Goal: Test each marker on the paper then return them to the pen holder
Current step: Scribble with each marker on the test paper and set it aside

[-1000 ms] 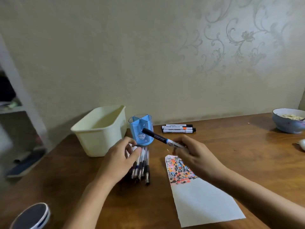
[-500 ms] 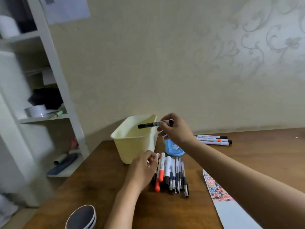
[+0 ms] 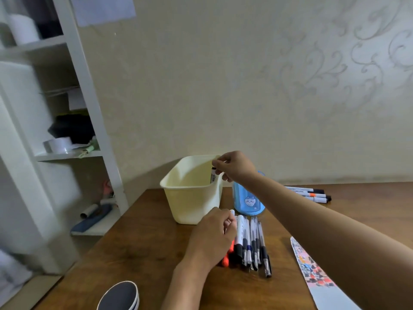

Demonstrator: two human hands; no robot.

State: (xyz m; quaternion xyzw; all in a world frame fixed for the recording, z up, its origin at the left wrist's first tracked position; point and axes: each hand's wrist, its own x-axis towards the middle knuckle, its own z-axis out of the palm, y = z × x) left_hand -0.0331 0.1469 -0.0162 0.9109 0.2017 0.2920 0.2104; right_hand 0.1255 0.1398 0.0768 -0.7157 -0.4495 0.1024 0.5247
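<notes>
My right hand (image 3: 234,165) pinches the top end of a black-capped marker (image 3: 213,175), which hangs upright inside the cream plastic bin (image 3: 190,198). Just right of the bin stands the blue pen holder (image 3: 249,203), partly hidden behind my right forearm. Several markers and pens (image 3: 248,240) lie in a row on the wooden table in front of the holder. My left hand (image 3: 213,234) rests on the left side of that row, fingers curled around a marker there. The paper strip (image 3: 312,271) with coloured test marks lies at the lower right.
Three markers (image 3: 310,194) lie at the back by the wall. A dark round lidded object (image 3: 119,296) sits at the table's near left edge. A white shelf unit (image 3: 67,130) with rolls and clutter stands left of the table.
My right hand has carried the black marker from level above the bin's rim to upright inside the bin. The camera has turned further left. My left hand stays on the marker row.
</notes>
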